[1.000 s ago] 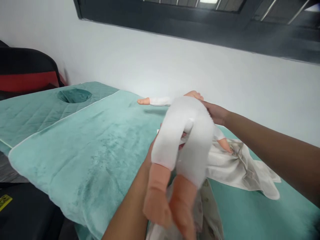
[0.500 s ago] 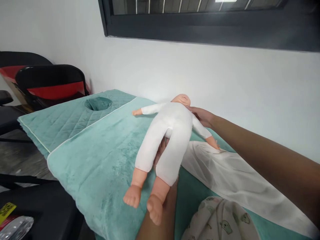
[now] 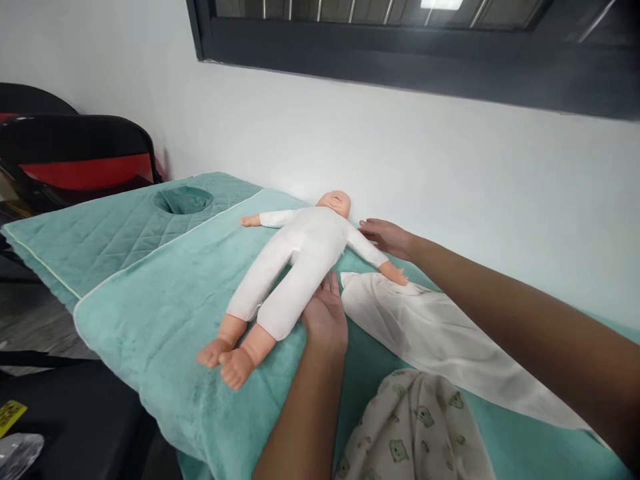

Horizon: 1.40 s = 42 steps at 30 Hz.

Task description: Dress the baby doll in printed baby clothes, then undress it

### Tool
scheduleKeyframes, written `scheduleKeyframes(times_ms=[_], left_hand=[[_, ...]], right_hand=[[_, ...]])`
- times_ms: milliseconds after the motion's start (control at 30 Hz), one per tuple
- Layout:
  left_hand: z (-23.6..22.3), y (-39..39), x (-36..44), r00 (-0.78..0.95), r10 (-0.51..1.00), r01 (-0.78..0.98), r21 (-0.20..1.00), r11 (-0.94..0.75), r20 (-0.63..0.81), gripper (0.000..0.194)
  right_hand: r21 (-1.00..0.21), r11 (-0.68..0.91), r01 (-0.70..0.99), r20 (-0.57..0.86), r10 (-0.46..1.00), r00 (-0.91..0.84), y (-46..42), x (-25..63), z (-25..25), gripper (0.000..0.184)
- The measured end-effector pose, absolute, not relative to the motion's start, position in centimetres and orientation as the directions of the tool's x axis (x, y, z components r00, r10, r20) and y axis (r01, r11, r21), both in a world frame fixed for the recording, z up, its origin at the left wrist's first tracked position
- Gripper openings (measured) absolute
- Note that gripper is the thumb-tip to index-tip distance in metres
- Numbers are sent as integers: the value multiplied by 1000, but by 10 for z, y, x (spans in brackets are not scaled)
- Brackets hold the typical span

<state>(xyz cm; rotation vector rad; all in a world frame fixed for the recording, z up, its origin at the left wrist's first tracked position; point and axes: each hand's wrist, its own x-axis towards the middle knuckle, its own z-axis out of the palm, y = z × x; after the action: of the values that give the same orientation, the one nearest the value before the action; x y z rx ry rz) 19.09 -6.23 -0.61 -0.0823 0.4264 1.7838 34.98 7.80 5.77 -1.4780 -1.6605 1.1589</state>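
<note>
Apparent release step: left hand (image 3: 326, 317), open, touched the white-suited baby doll (image 3: 313, 243) at 5 o'clock; right hand (image 3: 387, 237), open, hovered clear at 3; withdrawal called for gentleness.

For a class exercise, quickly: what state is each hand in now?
Left hand: open, palm up at the doll's hip, not gripping it.
Right hand: open, near the doll's shoulder, holding nothing.

Two bare forearms (image 3: 500, 293) taper to narrow wrists (image 3: 414, 247) and slender, bare fingers (image 3: 371, 227).
</note>
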Motion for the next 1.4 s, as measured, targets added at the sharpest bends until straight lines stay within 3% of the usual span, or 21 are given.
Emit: scheduleKeyframes(times_ms=[33, 100, 167, 233, 300, 367, 433, 467, 567, 633, 767, 900, 1033, 1133, 1200, 1267, 1333, 1400], left_hand=[[-8, -65, 195, -227, 924, -954, 263, -147, -308, 29], [-10, -71, 201, -173, 939, -903, 429, -30, -298, 31], [-9, -76, 205, -130, 961, -770, 636, 57, -243, 32], [-6, -79, 207, -102, 977, -635, 768, 82, -189, 31], [-4, -82, 207, -147, 987, -405, 914, 3, -69, 34], [-3, -84, 207, -179, 977, 33, 993, -112, 116, 41], [-4, -86, 207, -140, 961, 446, 881, -155, 240, 47], [-5, -86, 206, -115, 961, 559, 816, -146, 251, 49], [-7, -86, 205, -55, 967, 675, 723, -148, 249, 44], [-8, -86, 205, -37, 967, 604, 777, -180, 252, 44], [-4, -94, 202, -43, 974, 267, 943, -201, 220, 39], [6, -123, 192, -45, 982, -19, 983, -182, 181, 33], [18, -167, 175, -73, 967, -157, 954, -254, 245, 37], [30, -194, 163, -179, 910, -21, 923, -384, 375, 38], [39, -207, 157, -246, 816, 235, 849, -473, 522, 41], [48, -216, 156, -177, 707, 511, 678, -528, 685, 46], [56, -223, 161, 72, 656, 644, 467, -606, 751, 52], [59, -230, 169, 412, 632, 601, 326, -730, 657, 53]], right_hand=[[-835, -10, 550, -118, 980, -162, 71, 361, 56, 36], [-667, -11, 745, -156, 980, -125, 52, 388, 54, 39], [-527, -41, 849, -174, 983, -61, 28, 420, 52, 40], [-371, -61, 927, -173, 985, -5, 0, 450, 53, 37], [-218, -56, 974, -168, 986, 19, -29, 473, 55, 33], [-104, -37, 994, -174, 985, 19, -55, 487, 58, 29], [-21, -16, 1000, -184, 983, 11, -75, 493, 62, 26], [13, -6, 1000, -187, 982, 8, -83, 492, 64, 24], [79, 21, 997, -178, 984, -6, -102, 486, 74, 21], [95, 32, 995, -166, 986, -16, -114, 481, 82, 21], [91, 60, 994, -169, 985, -44, -141, 470, 97, 25], [54, 138, 989, -148, 981, -129, -173, 460, 108, 26], [58, 204, 977, 87, 974, -208, -204, 452, 122, 15], [37, 158, 987, 298, 941, -162, -223, 446, 136, 14], [-13, 109, 994, 353, 930, -97, -237, 437, 141, 18], [-14, 136, 991, 317, 940, -125, -254, 424, 138, 22], [52, 272, 961, 206, 939, -276, -274, 407, 129, 18], [125, 452, 883, 68, 884, -463, -296, 391, 116, 9]])
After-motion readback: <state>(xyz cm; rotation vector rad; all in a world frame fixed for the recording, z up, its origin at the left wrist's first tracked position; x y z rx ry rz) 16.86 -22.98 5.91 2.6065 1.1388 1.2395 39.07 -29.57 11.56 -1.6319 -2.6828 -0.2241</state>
